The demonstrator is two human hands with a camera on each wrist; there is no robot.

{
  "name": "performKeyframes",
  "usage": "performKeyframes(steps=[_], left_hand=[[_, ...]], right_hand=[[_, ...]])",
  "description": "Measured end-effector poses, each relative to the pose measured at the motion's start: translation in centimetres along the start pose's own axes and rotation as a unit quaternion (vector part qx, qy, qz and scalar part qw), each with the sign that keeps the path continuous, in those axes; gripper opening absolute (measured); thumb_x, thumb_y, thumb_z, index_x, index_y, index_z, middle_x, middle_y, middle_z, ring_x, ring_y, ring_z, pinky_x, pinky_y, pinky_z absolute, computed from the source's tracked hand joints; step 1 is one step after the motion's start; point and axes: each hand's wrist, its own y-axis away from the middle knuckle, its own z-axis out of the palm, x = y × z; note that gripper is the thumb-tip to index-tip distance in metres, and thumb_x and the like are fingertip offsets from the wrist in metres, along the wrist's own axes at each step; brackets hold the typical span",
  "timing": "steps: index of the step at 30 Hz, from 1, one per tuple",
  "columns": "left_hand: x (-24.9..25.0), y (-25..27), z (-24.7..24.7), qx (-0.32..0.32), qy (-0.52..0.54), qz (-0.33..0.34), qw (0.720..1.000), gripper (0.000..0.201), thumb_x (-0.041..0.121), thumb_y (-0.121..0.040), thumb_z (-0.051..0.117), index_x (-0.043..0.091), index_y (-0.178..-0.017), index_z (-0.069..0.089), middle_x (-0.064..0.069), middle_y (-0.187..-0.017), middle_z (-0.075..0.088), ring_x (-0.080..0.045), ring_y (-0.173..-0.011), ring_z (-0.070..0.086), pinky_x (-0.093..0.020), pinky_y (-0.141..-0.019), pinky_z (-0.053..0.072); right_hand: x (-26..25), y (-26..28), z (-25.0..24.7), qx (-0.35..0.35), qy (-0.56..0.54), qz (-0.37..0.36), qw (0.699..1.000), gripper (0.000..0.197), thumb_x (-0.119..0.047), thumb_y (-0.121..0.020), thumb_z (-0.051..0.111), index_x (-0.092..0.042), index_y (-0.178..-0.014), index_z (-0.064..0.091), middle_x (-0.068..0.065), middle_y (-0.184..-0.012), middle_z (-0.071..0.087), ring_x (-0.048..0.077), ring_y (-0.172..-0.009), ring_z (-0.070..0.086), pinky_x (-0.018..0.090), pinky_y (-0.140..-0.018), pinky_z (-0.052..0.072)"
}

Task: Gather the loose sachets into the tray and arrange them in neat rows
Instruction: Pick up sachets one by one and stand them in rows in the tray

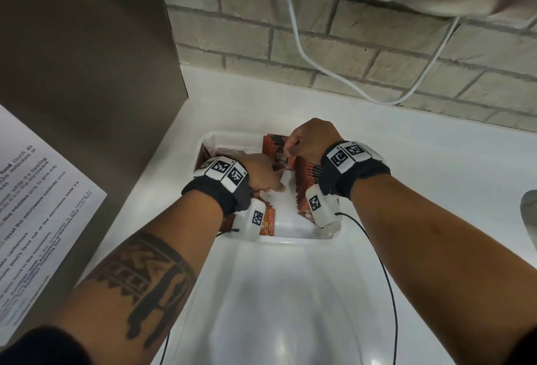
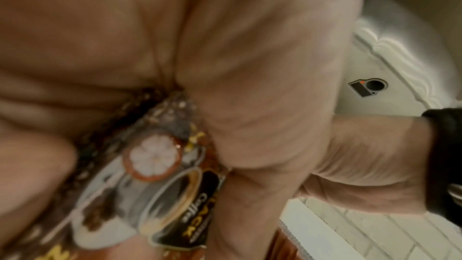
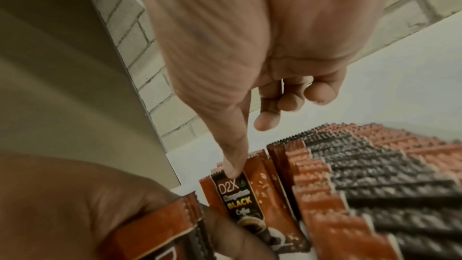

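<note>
Left hand: we found the left hand (image 1: 263,171) inside the tray (image 1: 308,237), fingers curled around a small bunch of sachets (image 2: 160,181); the left wrist view showed the coffee print pressed between palm and fingers.
Right hand: we saw the right hand (image 1: 312,139) above the far part of the tray, index finger (image 3: 233,157) stretched out, its tip on the top edge of an upright sachet marked D2X BLACK (image 3: 241,203); the other fingers were curled in and held nothing.
Row of sachets: we noted a packed row of standing sachets (image 3: 375,185) just right of the touched one, tops serrated, running along the right side of the tray.
Other sachets: we recorded more sachets near the left wall (image 1: 203,152) and under the left wrist (image 1: 268,220); their order could not be judged.
Tray: white, on the white counter (image 1: 436,161), close to the brick wall (image 1: 392,45).
Surroundings: a white cable (image 1: 296,33) hung across the wall; a printed notice (image 1: 37,204) lay to the left.
</note>
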Motion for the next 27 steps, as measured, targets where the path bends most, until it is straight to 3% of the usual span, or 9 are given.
performKeyframes(steps=[4, 6, 9, 11, 14, 17, 20, 25, 27], left_hand=[[-0.1, -0.7, 0.0, -0.006, -0.007, 0.006, 1.000, 0.039, 0.046, -0.091, 0.065, 0.009, -0.102, 0.070, -0.002, -0.078, 0.070, -0.017, -0.061, 0.061, -0.025, -0.061, 0.046], [-0.1, -0.8, 0.0, -0.008, 0.000, 0.006, 1.000, 0.039, 0.045, -0.092, 0.065, 0.009, -0.103, 0.070, -0.001, -0.076, 0.069, -0.016, -0.058, 0.059, -0.024, -0.058, 0.045], [0.0, -0.7, -0.1, -0.008, 0.009, -0.001, 1.000, 0.037, 0.043, -0.092, 0.066, 0.008, -0.104, 0.068, 0.001, -0.069, 0.064, -0.013, -0.051, 0.054, -0.022, -0.052, 0.043], [0.1, -0.5, -0.2, -0.006, 0.005, -0.003, 1.000, 0.038, 0.043, -0.093, 0.065, 0.008, -0.106, 0.069, 0.002, -0.067, 0.062, -0.012, -0.049, 0.051, -0.022, -0.051, 0.041], [0.3, -0.2, -0.3, -0.007, -0.009, 0.001, 1.000, 0.038, 0.043, -0.094, 0.064, 0.011, -0.114, 0.069, 0.002, -0.075, 0.065, -0.012, -0.053, 0.051, -0.023, -0.052, 0.039], [0.2, -0.1, -0.3, -0.010, -0.010, 0.003, 1.000, 0.041, 0.043, -0.091, 0.065, 0.016, -0.121, 0.068, 0.000, -0.094, 0.074, -0.014, -0.066, 0.060, -0.023, -0.060, 0.046], [0.1, 0.2, -0.6, -0.015, 0.017, -0.002, 1.000, 0.039, 0.037, -0.091, 0.066, 0.012, -0.121, 0.069, -0.009, -0.104, 0.075, -0.019, -0.074, 0.060, -0.025, -0.063, 0.046], [-0.6, 0.8, -0.7, -0.018, 0.171, -0.004, 0.985, 0.031, 0.015, -0.089, 0.070, -0.006, -0.111, 0.069, -0.022, -0.099, 0.073, -0.028, -0.078, 0.067, -0.027, -0.070, 0.056], [-1.1, 1.2, -1.0, -0.019, 0.237, 0.010, 0.971, 0.033, 0.015, -0.087, 0.074, -0.005, -0.113, 0.070, -0.024, -0.103, 0.073, -0.037, -0.091, 0.071, -0.038, -0.087, 0.059]], right_hand=[[0.3, -0.3, 0.2, -0.001, -0.041, 0.007, 0.999, 0.019, -0.019, -0.086, 0.063, -0.026, -0.087, 0.081, -0.008, -0.100, 0.074, 0.013, -0.099, 0.065, 0.031, -0.092, 0.053], [0.5, -0.6, 0.5, -0.001, -0.057, 0.017, 0.998, 0.019, -0.017, -0.086, 0.064, -0.026, -0.084, 0.080, -0.011, -0.095, 0.074, 0.010, -0.095, 0.066, 0.024, -0.083, 0.052], [0.8, -1.0, 0.7, 0.010, -0.083, 0.031, 0.996, 0.018, -0.015, -0.084, 0.067, -0.027, -0.077, 0.078, -0.016, -0.082, 0.070, 0.005, -0.087, 0.064, 0.013, -0.063, 0.040], [0.9, -1.1, 0.8, 0.014, -0.092, 0.032, 0.995, 0.016, -0.015, -0.083, 0.070, -0.028, -0.076, 0.075, -0.018, -0.078, 0.066, 0.004, -0.083, 0.060, 0.011, -0.058, 0.036], [1.1, -1.0, 0.6, 0.021, -0.110, 0.031, 0.993, 0.012, -0.014, -0.081, 0.074, -0.026, -0.083, 0.076, -0.014, -0.083, 0.067, 0.005, -0.083, 0.059, 0.010, -0.058, 0.036], [1.1, -1.0, 0.3, 0.024, -0.115, 0.031, 0.993, 0.014, -0.013, -0.081, 0.074, -0.024, -0.089, 0.077, -0.010, -0.091, 0.067, 0.008, -0.089, 0.060, 0.012, -0.060, 0.038], [1.2, -0.6, 0.0, 0.034, -0.121, 0.027, 0.992, 0.015, -0.013, -0.083, 0.073, -0.024, -0.092, 0.077, -0.011, -0.090, 0.064, 0.009, -0.089, 0.059, 0.010, -0.059, 0.036], [1.3, 0.5, -0.8, 0.051, -0.136, 0.008, 0.989, 0.011, -0.018, -0.085, 0.073, -0.026, -0.090, 0.076, -0.017, -0.084, 0.061, 0.005, -0.087, 0.058, 0.009, -0.060, 0.034], [1.3, 1.1, -1.1, 0.045, -0.167, -0.008, 0.985, 0.008, -0.021, -0.083, 0.075, -0.026, -0.089, 0.076, -0.016, -0.084, 0.065, 0.004, -0.085, 0.059, 0.012, -0.063, 0.037]])
